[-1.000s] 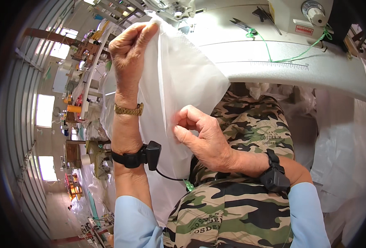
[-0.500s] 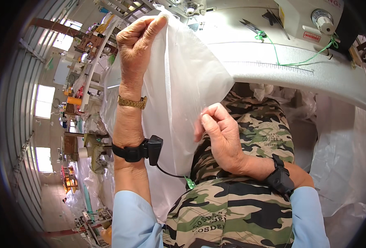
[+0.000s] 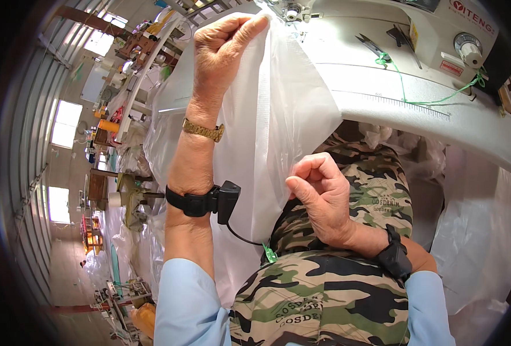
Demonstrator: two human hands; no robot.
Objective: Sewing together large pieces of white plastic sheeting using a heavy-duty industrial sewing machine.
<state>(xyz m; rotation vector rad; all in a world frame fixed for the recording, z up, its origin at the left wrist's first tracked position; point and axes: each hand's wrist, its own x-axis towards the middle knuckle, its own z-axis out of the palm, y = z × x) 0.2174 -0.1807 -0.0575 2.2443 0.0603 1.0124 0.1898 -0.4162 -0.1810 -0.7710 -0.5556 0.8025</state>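
A translucent white plastic sheet (image 3: 241,150) with a folded strip down its middle hangs from the table edge over my lap. My left hand (image 3: 226,52) pinches its top end between thumb and fingers, close beside the metal head parts of a sewing machine (image 3: 293,11). Lower down, my right hand (image 3: 322,199) is curled in front of my thigh, thumb and forefinger drawn together at the sheet's right edge. Whether anything is between those fingertips cannot be made out.
On the pale machine table (image 3: 359,83) lie thread snips (image 3: 374,49) tied with a green cord (image 3: 404,86) and a dark slim tool (image 3: 408,37). A machine body with a dial (image 3: 469,49) stands at the right. More clear plastic (image 3: 469,230) hangs on the right.
The view has shifted slightly, so the table and both hands appear farther right. My left hand still grips the sheet's top; my right hand has turned a little, its fingers curled.
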